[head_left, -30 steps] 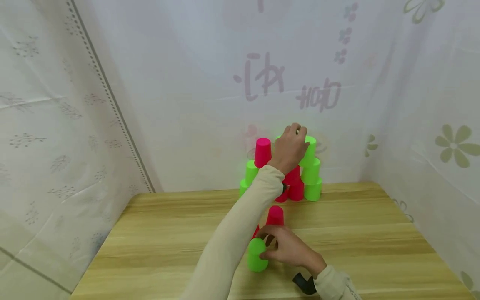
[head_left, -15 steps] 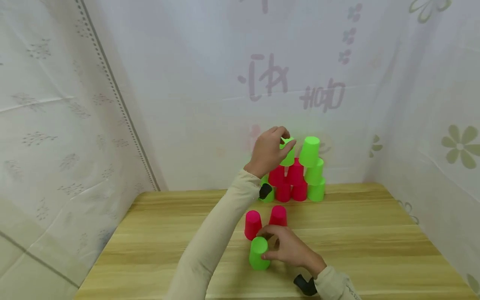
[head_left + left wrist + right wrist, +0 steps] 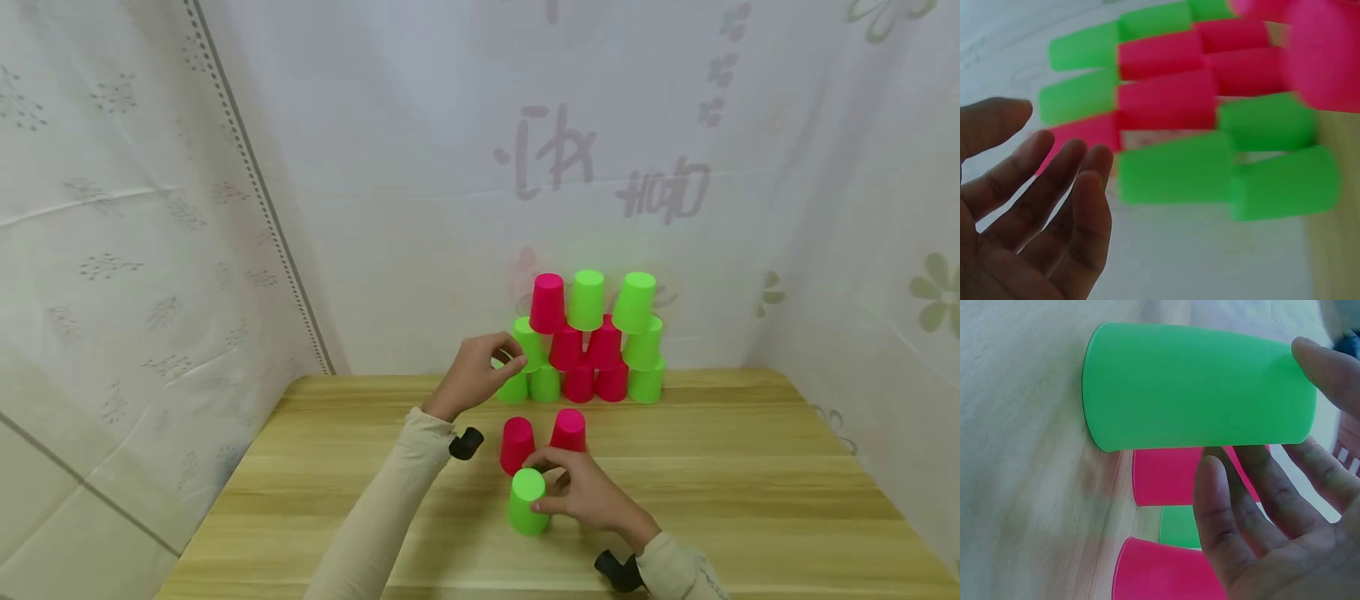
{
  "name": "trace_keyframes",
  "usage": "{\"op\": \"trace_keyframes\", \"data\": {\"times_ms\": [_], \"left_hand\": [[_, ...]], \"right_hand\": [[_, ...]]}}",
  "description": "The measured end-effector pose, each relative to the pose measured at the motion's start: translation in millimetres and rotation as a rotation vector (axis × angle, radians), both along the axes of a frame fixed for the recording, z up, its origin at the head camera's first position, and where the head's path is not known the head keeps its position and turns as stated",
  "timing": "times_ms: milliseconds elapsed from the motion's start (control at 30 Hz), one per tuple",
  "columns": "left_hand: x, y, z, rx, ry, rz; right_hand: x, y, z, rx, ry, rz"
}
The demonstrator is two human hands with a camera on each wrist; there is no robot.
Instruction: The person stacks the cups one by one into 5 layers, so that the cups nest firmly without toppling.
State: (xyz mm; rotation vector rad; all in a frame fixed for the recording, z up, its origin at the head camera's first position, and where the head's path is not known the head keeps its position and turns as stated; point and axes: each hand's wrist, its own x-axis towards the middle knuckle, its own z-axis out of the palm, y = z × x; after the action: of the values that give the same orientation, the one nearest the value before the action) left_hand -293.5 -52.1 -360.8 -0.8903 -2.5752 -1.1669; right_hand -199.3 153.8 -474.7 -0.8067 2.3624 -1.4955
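Note:
An upside-down green cup stands nearest on the table, and my right hand holds it lightly, thumb at its side and fingers behind. In the right wrist view the thumb touches the green cup near its narrow end. My left hand is in the air with nothing in it, beside the left end of a stack of upside-down pink and green cups. The top row has a pink cup, a green cup and another green cup. In the left wrist view my fingers are loosely bent.
Two pink cups stand between the near green cup and the stack: a left one and a right one, partly hidden by my right hand. The stack rests near the wooden table's back edge. A patterned white curtain hangs behind.
My left hand has come away from the stack's top row, moving left and down, uncovering the pink and green cups there. The right hand stays at the near green cup.

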Motion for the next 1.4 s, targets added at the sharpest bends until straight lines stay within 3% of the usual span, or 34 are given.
{"op": "trace_keyframes", "data": {"times_ms": [167, 300, 600, 767, 933, 1400], "left_hand": [[10.2, -13.5, -35.9, 0.021, -0.163, 0.000], [16.3, -18.5, -61.0, 0.040, -0.249, -0.051], [25.6, -20.2, -96.5, 0.074, -0.368, -0.113], [27.7, -19.3, -106.1, 0.101, -0.385, -0.119], [30.8, -19.5, -108.4, 0.129, -0.376, -0.116], [30.9, -19.5, -117.2, 0.157, -0.342, -0.108]], "right_hand": [[0.5, 1.3, 5.5, 0.005, 0.004, 0.022], [-1.4, 2.8, 10.5, 0.014, 0.026, 0.044], [-7.7, 9.7, 30.9, 0.044, 0.065, 0.063], [-13.3, 16.5, 43.6, 0.061, 0.096, 0.048], [-18.2, 24.6, 59.7, 0.074, 0.105, 0.054], [-44.7, 62.0, 119.3, 0.055, 0.138, 0.048]]}}
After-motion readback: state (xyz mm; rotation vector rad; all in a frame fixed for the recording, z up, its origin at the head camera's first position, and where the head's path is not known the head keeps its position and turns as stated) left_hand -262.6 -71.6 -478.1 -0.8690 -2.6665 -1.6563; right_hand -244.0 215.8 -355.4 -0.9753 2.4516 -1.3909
